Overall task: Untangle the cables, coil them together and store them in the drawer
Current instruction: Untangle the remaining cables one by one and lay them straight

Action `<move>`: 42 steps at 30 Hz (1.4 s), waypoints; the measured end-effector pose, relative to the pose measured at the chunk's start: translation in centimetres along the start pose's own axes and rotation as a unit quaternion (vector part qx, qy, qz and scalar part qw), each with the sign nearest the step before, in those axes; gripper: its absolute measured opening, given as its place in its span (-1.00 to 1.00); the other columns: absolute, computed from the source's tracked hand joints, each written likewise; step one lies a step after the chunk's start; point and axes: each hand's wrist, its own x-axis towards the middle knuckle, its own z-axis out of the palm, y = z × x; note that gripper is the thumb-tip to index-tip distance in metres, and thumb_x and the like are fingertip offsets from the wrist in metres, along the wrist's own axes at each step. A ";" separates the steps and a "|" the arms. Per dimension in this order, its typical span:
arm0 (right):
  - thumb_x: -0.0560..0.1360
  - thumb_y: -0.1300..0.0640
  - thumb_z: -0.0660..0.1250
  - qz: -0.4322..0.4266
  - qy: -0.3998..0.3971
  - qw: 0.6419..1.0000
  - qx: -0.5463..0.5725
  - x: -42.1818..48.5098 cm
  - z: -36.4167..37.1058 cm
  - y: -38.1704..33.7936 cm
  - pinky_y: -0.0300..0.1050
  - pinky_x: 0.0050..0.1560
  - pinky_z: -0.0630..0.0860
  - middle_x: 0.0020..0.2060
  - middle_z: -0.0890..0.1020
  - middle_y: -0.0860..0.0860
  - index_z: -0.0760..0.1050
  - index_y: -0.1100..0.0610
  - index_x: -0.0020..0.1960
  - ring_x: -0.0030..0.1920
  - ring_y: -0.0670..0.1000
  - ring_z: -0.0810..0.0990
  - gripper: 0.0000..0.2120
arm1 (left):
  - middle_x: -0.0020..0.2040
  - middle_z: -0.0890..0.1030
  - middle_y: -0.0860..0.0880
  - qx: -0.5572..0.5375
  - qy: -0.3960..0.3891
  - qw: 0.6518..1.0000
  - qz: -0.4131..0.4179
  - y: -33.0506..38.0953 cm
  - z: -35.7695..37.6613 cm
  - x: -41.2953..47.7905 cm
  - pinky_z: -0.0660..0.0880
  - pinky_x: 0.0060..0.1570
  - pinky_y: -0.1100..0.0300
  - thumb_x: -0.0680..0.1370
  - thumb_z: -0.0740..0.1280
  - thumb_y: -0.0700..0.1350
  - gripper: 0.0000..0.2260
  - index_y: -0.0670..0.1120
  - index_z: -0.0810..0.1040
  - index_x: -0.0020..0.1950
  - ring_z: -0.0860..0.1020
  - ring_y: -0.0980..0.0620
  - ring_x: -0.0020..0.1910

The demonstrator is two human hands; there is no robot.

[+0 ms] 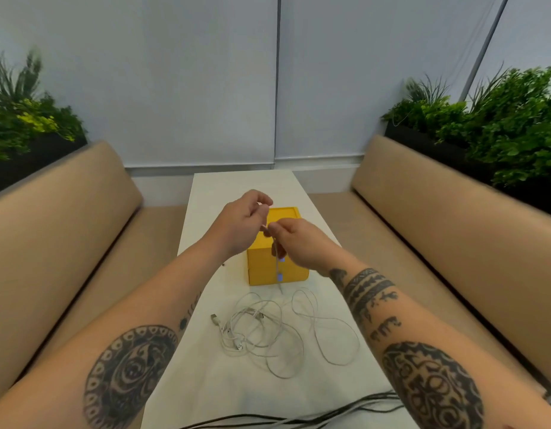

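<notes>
Two hands (246, 221) (299, 243), one box (294, 269), one tangle (252, 311)

Forearms outstretched, left hand (240, 225) and right hand (297, 244) close together, fingers (277, 226) in pinch on cable (278, 267).

White cables (268, 332) tangled loose on the table, one end lifted, before closed yellow drawer box (277, 267)

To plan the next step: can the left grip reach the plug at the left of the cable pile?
Probably yes: the plug lies uncovered on the table, but the left grip pinches a cable and must release it first.
</notes>
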 end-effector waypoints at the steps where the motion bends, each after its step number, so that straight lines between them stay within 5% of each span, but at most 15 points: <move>1: 0.67 -0.10 0.09 0.009 -0.006 0.997 0.075 0.0 0.4 -0.3 -0.08 -0.10 0.51 -0.30 0.58 -0.04 0.58 0.11 0.02 -0.28 -0.01 0.53 -0.63 | -0.16 0.62 0.00 -0.016 0.008 1.000 -0.003 -0.2 -0.1 -0.1 0.49 -0.11 0.22 0.67 0.15 -0.11 -0.84 0.02 0.51 0.14 0.60 0.15 -0.19; 5: 0.65 -0.14 0.17 0.051 -0.060 0.947 0.310 0.0 1.4 -1.2 -0.07 -0.18 0.53 -0.40 0.33 -0.04 0.57 0.16 -0.02 -0.40 -0.02 0.28 -0.61 | -0.06 0.62 -0.05 -0.034 0.006 0.999 -0.009 -1.6 -0.3 -1.0 0.45 -0.14 0.38 0.70 0.11 -0.09 -0.80 -0.01 0.52 0.18 0.59 0.22 -0.20; 11: 0.65 -0.14 0.18 0.046 0.009 0.968 0.245 0.9 1.4 -1.3 -0.15 -0.41 0.36 -0.31 0.37 -0.02 0.58 0.14 0.03 -0.48 -0.05 0.26 -0.63 | -0.05 0.60 -0.06 0.017 0.103 0.982 -0.159 -4.8 -0.9 -1.2 0.50 0.00 -0.03 0.64 0.13 0.11 -0.63 -0.14 0.58 0.00 0.56 -0.11 -0.01; 13: 0.64 -0.15 0.19 0.018 0.020 0.982 0.188 1.2 1.3 -1.0 -0.12 -0.38 0.41 -0.28 0.43 -0.02 0.59 0.10 0.01 -0.46 -0.03 0.32 -0.64 | -0.09 0.59 -0.05 -0.048 0.100 0.949 -0.295 -4.7 -1.3 -1.7 0.51 -0.13 0.02 0.64 0.07 0.18 -0.53 -0.14 0.59 -0.05 0.53 -0.09 -0.17; 15: 0.63 -0.15 0.21 -0.018 0.018 0.991 0.132 1.0 1.3 -1.0 -0.09 -0.36 0.44 -0.30 0.49 -0.06 0.60 0.07 -0.05 -0.43 -0.01 0.38 -0.67 | -0.14 0.61 -0.07 -0.192 0.012 0.890 -0.414 -4.0 -1.6 -2.2 0.44 -0.32 0.17 0.64 0.00 0.28 -0.39 -0.19 0.61 0.01 0.45 -0.02 -0.35; 17: 0.61 -0.14 0.25 -0.054 -0.007 0.996 0.065 0.7 1.4 -0.9 -0.15 -0.37 0.42 -0.44 0.51 -0.18 0.59 0.04 -0.12 -0.46 -0.08 0.40 -0.70 | -0.10 0.67 -0.12 -0.314 -0.072 0.833 -0.449 -3.9 -1.8 -2.4 0.44 -0.36 0.19 0.63 -0.06 0.34 -0.28 -0.26 0.57 0.15 0.50 -0.02 -0.36; 21: 0.58 -0.12 0.33 -0.089 -0.136 0.979 -0.121 -0.5 2.5 0.2 -0.32 -0.30 0.38 -0.42 0.54 -0.22 0.55 -0.01 -0.16 -0.37 -0.24 0.47 -0.78 | -0.14 0.64 -0.19 -0.455 -0.095 0.773 -0.432 -4.4 -2.1 -1.9 0.50 -0.24 0.12 0.66 0.01 0.25 -0.34 -0.34 0.54 0.15 0.57 -0.07 -0.26; 25: 0.56 -0.18 0.31 -0.055 -0.208 0.957 -0.196 -1.2 3.8 3.3 -0.06 -0.03 0.55 -0.13 0.64 -0.13 0.62 0.03 -0.01 -0.07 -0.07 0.59 -0.71 | -0.39 0.39 0.05 -0.490 0.040 0.759 -0.426 -5.0 -2.3 -1.0 0.36 -0.43 0.28 0.72 0.03 0.03 -0.67 -0.11 0.50 0.00 0.37 0.13 -0.49; 29: 0.58 -0.18 0.29 -0.038 -0.178 0.973 -0.143 -1.4 4.7 5.5 -0.04 -0.04 0.56 -0.10 0.65 -0.08 0.64 0.03 0.05 -0.09 -0.05 0.59 -0.70 | -0.48 0.24 0.10 -0.494 0.069 0.776 -0.385 -5.3 -2.7 -0.5 0.23 -0.52 0.28 0.72 0.03 0.04 -0.69 -0.03 0.43 -0.12 0.17 0.14 -0.57; 34: 0.57 -0.14 0.33 -0.017 -0.176 0.984 -0.031 -0.3 4.1 5.4 -0.16 -0.22 0.54 -0.28 0.64 -0.10 0.65 0.03 -0.06 -0.30 -0.09 0.56 -0.74 | -0.46 0.21 0.09 -0.535 0.100 0.784 -0.299 -4.4 -3.8 0.5 0.13 -0.61 0.31 0.68 0.06 0.17 -0.67 -0.02 0.40 -0.10 0.13 0.15 -0.56; 39: 0.64 -0.12 0.20 0.034 -0.185 0.960 0.206 1.5 1.9 5.0 0.02 -0.13 0.62 -0.04 0.71 0.07 0.62 0.14 0.11 -0.14 0.11 0.67 -0.62 | -0.48 0.22 0.09 -0.602 0.102 0.761 -0.217 -2.4 -8.2 1.7 0.07 -0.67 0.34 0.70 0.08 0.11 -0.68 0.00 0.40 -0.17 0.14 0.16 -0.59; 42: 0.62 -0.23 0.13 0.048 -0.236 0.950 0.201 2.5 1.5 5.1 0.06 -0.01 0.60 0.09 0.70 0.05 0.60 0.10 0.18 0.03 0.13 0.68 -0.52 | -0.50 0.23 0.09 -0.636 0.103 0.743 -0.182 -1.4 -11.2 2.2 0.08 -0.68 0.35 0.70 0.07 0.11 -0.64 0.01 0.41 -0.22 0.15 0.17 -0.59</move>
